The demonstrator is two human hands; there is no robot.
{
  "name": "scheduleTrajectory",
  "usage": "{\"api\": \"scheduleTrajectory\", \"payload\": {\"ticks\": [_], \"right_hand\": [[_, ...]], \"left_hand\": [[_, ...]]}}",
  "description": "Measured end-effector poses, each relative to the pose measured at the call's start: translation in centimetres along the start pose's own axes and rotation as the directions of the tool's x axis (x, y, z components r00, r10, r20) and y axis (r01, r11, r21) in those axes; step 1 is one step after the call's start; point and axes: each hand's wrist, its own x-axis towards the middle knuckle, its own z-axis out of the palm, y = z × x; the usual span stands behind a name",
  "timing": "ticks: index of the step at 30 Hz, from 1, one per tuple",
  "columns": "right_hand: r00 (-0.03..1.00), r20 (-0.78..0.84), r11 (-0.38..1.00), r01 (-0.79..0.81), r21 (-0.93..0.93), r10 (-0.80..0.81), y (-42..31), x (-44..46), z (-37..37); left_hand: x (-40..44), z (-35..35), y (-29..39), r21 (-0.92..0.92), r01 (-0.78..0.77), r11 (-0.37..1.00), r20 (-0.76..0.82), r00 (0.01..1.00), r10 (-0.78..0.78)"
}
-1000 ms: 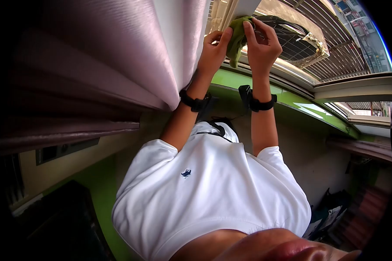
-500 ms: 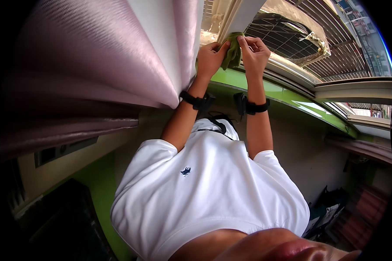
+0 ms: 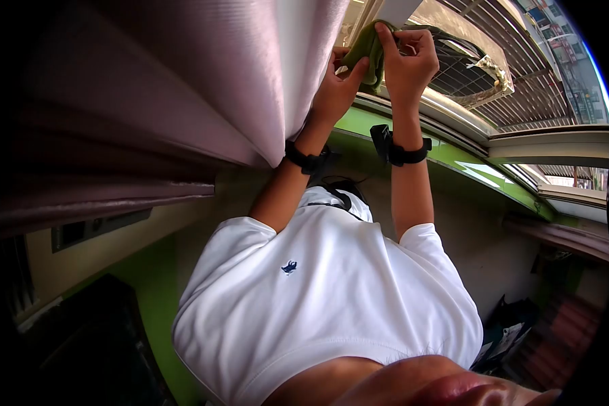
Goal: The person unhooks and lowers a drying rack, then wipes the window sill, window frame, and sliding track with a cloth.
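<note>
A crumpled green cloth [image 3: 369, 49] is stretched between both hands, up against the window frame [image 3: 394, 11]. My left hand [image 3: 337, 86] grips its lower left side, thumb pointing up and fingers partly behind it. With thumb and fingers, my right hand [image 3: 410, 59] pinches the upper right edge of the cloth. A black strap with a small box sits on each wrist. The cloth hides part of the frame behind it.
A pink curtain [image 3: 203, 74] hangs close along my left arm. Below the hands runs a green window sill [image 3: 446, 154] beside sliding window tracks [image 3: 548, 143]. Outside stand a fan unit with a wire grille [image 3: 457, 68] and slatted bars [image 3: 521, 91].
Both hands have moved up and slightly right with the cloth. The cloth is now spread wider, and the left hand has turned so its thumb points up.
</note>
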Motion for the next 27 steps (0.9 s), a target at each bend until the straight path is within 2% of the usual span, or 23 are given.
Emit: {"api": "scheduleTrajectory", "payload": {"ticks": [1,3,5,7,8,9,10,11,13,14,15,16,17,18,19,21,22,24,25,26,27], "right_hand": [[1.0,0.009,1.0,-0.002,-0.001,0.002,0.2,-0.5,0.1],[0.998,0.063,0.99,0.028,-0.135,-0.02,0.7,-1.8,0.3],[0.997,0.038,0.989,0.071,-0.128,-0.066,1.6,-3.0,0.8],[0.995,0.046,0.984,0.094,-0.149,-0.088,2.3,-3.9,0.9],[0.997,0.061,0.991,0.05,-0.124,-0.043,2.4,-4.3,0.8],[0.997,0.059,0.99,0.065,-0.125,-0.058,2.7,-4.7,0.5],[0.995,0.1,0.991,0.018,-0.13,-0.005,3.2,-5.2,0.2],[0.988,0.143,0.99,-0.03,-0.134,0.049,4.0,-5.9,0.1],[0.985,0.168,0.989,-0.023,-0.147,0.048,6.0,-7.3,0.1],[0.979,0.181,0.984,-0.058,-0.17,0.089,6.5,-7.8,0.1],[0.972,0.193,0.976,-0.097,-0.194,0.135,6.6,-8.1,0.0],[0.984,0.177,0.99,-0.006,-0.138,0.03,6.8,-7.9,0.0],[0.984,0.174,0.991,-0.007,-0.132,0.03,7.0,-7.6,0.0],[0.988,0.151,0.994,0.048,-0.097,-0.033,6.3,-6.7,-0.2],[0.987,0.128,0.992,0.105,-0.065,-0.096,5.5,-5.6,-0.4],[0.977,0.065,0.978,0.207,-0.033,-0.205,4.1,-2.7,-0.6],[0.975,0.028,0.975,0.221,-0.015,-0.221,2.8,-1.3,-0.7],[0.967,-0.009,0.966,0.256,0.023,-0.256,1.4,1.1,-0.4],[0.961,-0.006,0.96,0.275,0.043,-0.275,1.4,1.5,-0.2],[0.981,0.02,0.977,0.193,0.087,-0.195,1.4,1.2,0.0],[0.981,0.019,0.978,0.189,0.084,-0.191,1.8,0.7,0.0]], "left_hand": [[-0.2,-0.4,-0.8,0.067,0.069,0.995,-0.006,0.998,-0.069],[-0.5,-1.0,-2.5,0.09,0.064,0.994,-0.061,0.996,-0.059],[-1.1,-1.8,-3.8,0.12,0.062,0.991,-0.105,0.993,-0.049],[-1.5,-2.6,-4.8,0.343,0.183,0.921,-0.124,0.981,-0.149],[-1.5,-2.9,-5.2,0.337,0.172,0.926,-0.12,0.983,-0.139],[-1.6,-3.4,-5.3,0.433,0.251,0.865,-0.1,0.968,-0.231],[-1.7,-3.8,-5.9,0.526,0.32,0.788,-0.092,0.943,-0.321],[-1.9,-4.1,-6.6,0.52,0.31,0.796,-0.092,0.947,-0.309],[-2.3,-5.3,-8.6,0.475,0.265,0.839,-0.103,0.964,-0.246],[-2.4,-5.8,-9.3,0.558,0.186,0.809,-0.101,0.982,-0.157],[-2.5,-5.7,-9.0,0.559,0.183,0.809,-0.107,0.983,-0.148],[-2.7,-5.4,-8.7,0.485,0.113,0.867,-0.114,0.991,-0.066],[-2.9,-5.1,-8.4,0.408,0.037,0.912,-0.124,0.992,0.015],[-2.9,-4.4,-6.7,0.33,0.117,0.937,-0.126,0.989,-0.079],[-2.5,-3.8,-5.5,0.333,0.119,0.935,-0.125,0.989,-0.082],[-2.2,-2.4,-3.4,0.159,0.002,0.987,-0.014,1.0,0.0],[-2.2,-1.6,-2.3,0.16,0.018,0.987,-0.013,1.0,-0.016],[-1.9,-0.4,-0.6,0.258,-0.311,0.915,0.081,0.95,0.301],[-2.0,-0.2,-0.3,0.259,-0.301,0.918,0.085,0.954,0.288],[-2.1,-0.2,0.1,0.286,-0.324,0.902,0.107,0.946,0.306],[-2.1,-0.2,0.2,0.311,-0.351,0.883,0.129,0.936,0.327]]}}
